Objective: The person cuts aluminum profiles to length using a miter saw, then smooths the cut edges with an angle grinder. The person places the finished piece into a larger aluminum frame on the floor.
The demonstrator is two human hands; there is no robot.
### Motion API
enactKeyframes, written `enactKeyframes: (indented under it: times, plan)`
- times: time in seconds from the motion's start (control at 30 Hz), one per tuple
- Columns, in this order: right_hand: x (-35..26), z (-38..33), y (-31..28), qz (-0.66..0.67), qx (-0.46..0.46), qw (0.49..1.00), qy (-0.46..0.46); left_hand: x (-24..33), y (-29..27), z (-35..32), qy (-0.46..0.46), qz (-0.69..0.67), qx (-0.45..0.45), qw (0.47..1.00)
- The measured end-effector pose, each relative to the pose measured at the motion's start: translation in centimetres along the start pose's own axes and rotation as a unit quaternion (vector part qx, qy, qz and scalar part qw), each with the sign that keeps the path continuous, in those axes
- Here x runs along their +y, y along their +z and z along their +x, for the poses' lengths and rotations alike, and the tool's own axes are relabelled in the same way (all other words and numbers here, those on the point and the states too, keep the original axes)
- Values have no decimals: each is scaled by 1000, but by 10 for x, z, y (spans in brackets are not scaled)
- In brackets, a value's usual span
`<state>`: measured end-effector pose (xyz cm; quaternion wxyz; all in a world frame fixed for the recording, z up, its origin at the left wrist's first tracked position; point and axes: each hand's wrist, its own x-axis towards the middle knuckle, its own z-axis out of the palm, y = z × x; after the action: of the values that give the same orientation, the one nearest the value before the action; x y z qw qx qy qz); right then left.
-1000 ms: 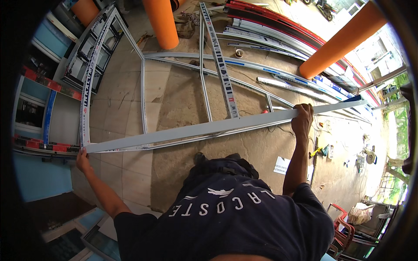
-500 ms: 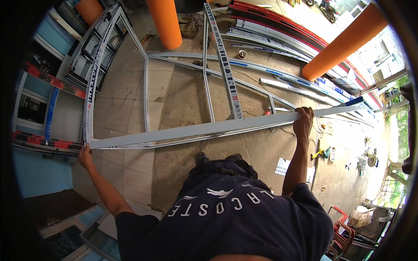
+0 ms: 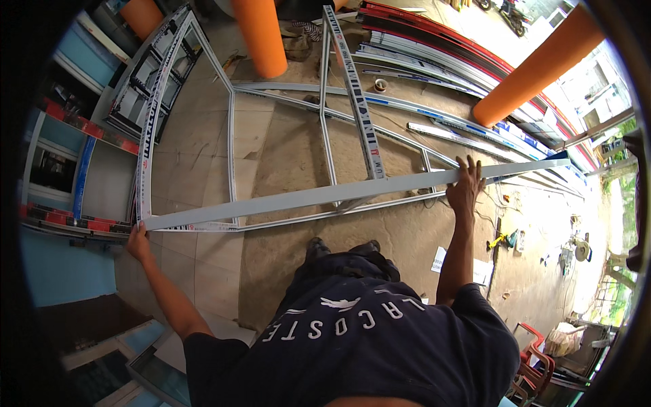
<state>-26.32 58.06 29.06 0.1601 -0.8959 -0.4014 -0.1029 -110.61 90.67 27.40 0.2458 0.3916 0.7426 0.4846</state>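
A long pale-grey metal bar (image 3: 271, 203) stretches in front of me, from far left to far right, across the near side of a big window-like metal frame (image 3: 232, 149). My left hand (image 3: 139, 242) is closed around the bar's left end, beside the frame's corner. Toward the right, my right hand (image 3: 465, 190) lies against the bar with fingers stretched over it and apart. A film-covered crosspiece (image 3: 359, 102) of the frame runs away from me and meets the bar near its middle.
Stacked metal profiles (image 3: 434, 51) lie at the back right, near two orange pillars (image 3: 261, 41). A yellow-handled tool (image 3: 498, 241) and papers (image 3: 482, 271) are on the floor at right. Glazed frames (image 3: 51, 169) stand at left, red chairs (image 3: 536, 353) at lower right.
My right hand has loosened from a closed grip to spread fingers and shifted slightly left along the bar. The bar has tilted a little, its middle now higher in view. My left hand keeps its hold.
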Motion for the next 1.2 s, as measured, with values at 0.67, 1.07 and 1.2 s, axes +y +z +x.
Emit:
enactKeyframes:
  times: [0.67, 1.07, 1.2]
  plan:
    - [-123, -27, -9, 250, -156, 918, -265, -4, 1, -7, 65, -17, 24, 997]
    - [-115, -28, 2, 230, -162, 923, -262, -6, -22, -24, 47, -79, -94, 991]
    - [-117, -29, 1, 220, -163, 928, -254, -9, -12, -33, 68, -197, -121, 971]
